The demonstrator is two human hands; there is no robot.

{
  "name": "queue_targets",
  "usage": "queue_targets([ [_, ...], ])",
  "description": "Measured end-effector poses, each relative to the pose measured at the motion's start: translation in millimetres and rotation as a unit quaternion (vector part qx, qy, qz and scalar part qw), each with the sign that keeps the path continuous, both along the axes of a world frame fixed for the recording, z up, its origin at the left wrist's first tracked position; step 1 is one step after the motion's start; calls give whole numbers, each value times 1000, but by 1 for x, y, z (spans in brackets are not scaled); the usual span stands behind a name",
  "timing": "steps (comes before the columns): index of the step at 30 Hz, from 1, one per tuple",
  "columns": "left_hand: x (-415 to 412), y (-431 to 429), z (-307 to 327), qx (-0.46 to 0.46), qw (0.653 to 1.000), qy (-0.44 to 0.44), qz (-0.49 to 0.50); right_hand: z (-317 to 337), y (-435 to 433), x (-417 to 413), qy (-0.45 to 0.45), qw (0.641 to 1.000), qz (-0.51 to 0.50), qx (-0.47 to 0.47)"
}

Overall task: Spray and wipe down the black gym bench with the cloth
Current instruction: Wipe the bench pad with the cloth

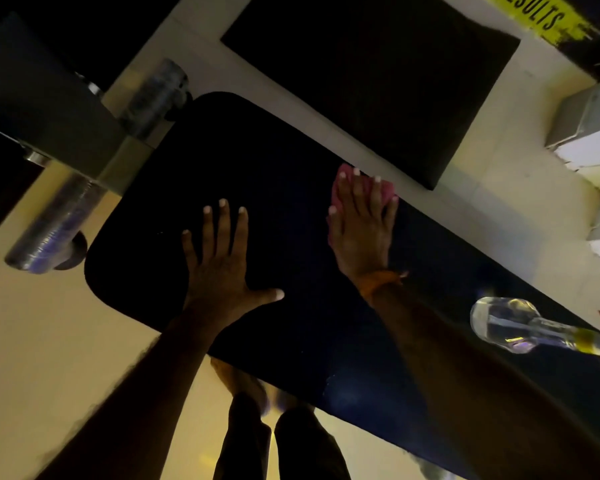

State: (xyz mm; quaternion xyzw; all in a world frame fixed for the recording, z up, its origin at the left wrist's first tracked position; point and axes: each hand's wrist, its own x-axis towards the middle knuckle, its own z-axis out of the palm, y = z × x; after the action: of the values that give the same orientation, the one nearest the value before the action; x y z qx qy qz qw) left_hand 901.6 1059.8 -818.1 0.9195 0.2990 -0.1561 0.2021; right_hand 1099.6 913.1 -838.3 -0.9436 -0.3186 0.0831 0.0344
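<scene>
While the light is dim, one black gym bench fills the middle of the frame, slanting from left centre to lower right. One separate black pad lies at upper centre. Two plastic-wrapped rollers sit at upper left. The left hand lies flat on the bench, fingers spread wide, holding nothing. The right hand, fingers straight, presses one pink cloth onto the bench's far edge. One clear spray bottle shows at lower right over the bench; its fill level is unclear.

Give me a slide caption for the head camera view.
Right hand presses a pink cloth on the black padded gym bench, left hand flat beside it, clear spray bottle nearby.
</scene>
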Motion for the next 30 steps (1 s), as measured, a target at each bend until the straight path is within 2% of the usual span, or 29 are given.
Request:
queue_targets([
  [1, -1, -1, -2, 6, 1000, -2, 3, -2, 13, -13, 19, 1000, 0, 21],
  [4, -5, -7, -3, 21, 1000, -6, 15, -12, -1, -46, 7, 982, 185, 29],
  [6, -13, -11, -2, 19, 999, -13, 24, -12, -23, -25, -6, 970, 242, 12],
  [7, -17, -12, -1, 15, 999, -17, 31, -12, -23, -13, -10, 978, 206, 18],
  [9, -26, -16, -1, 11, 999, -22, 47, -12, -2, -7, 9, 998, 51, 46],
  [10, -30, -17, -1, 10, 998, -23, 57, -11, 14, -17, 24, 998, 19, 56],
  [11, -33, -18, -1, 8, 997, -23, 70, -10, 28, -33, 26, 996, 56, 59],
  [12, -37, -18, -1, 8, 996, -23, 82, -12, 34, -48, 19, 986, 156, 57],
  [14, -44, -18, 0, 6, 994, -22, 107, -14, 33, -39, 9, 934, 354, 40],
  [15, -48, -18, 0, 6, 993, -23, 120, -13, 38, -21, 7, 929, 368, 41],
  [16, -53, -18, 0, 6, 991, -23, 132, -13, 47, -8, 5, 946, 321, 46],
  [18, -58, -19, 0, 6, 988, -26, 153, -7, 66, -12, 32, 986, 153, 57],
  [19, -61, -19, 1, 4, 986, -28, 166, -5, 74, -30, 45, 986, 142, 69],
  [20, -63, -18, 1, 3, 983, -29, 181, -3, 78, -52, 44, 973, 213, 79],
  [22, -63, -15, 2, -7, 979, -29, 203, -6, 77, -63, 24, 908, 412, 67],
  [23, -65, -12, 2, -13, 977, -27, 213, -6, 85, -50, 15, 891, 449, 64],
  [24, -66, -10, 2, -16, 974, -27, 223, -7, 98, -37, 5, 904, 422, 68],
  [26, -69, -7, 1, -16, 969, -26, 244, -3, 129, -31, 8, 963, 260, 67],
  [27, -70, -8, 2, -17, 968, -24, 250, -2, 141, -41, 17, 973, 221, 65],
  [28, -71, -9, 2, -18, 966, -23, 256, -1, 148, -57, 21, 964, 258, 67],
  [30, -73, -13, 1, -17, 963, -27, 267, -4, 152, -68, 4, 899, 431, 70],
])
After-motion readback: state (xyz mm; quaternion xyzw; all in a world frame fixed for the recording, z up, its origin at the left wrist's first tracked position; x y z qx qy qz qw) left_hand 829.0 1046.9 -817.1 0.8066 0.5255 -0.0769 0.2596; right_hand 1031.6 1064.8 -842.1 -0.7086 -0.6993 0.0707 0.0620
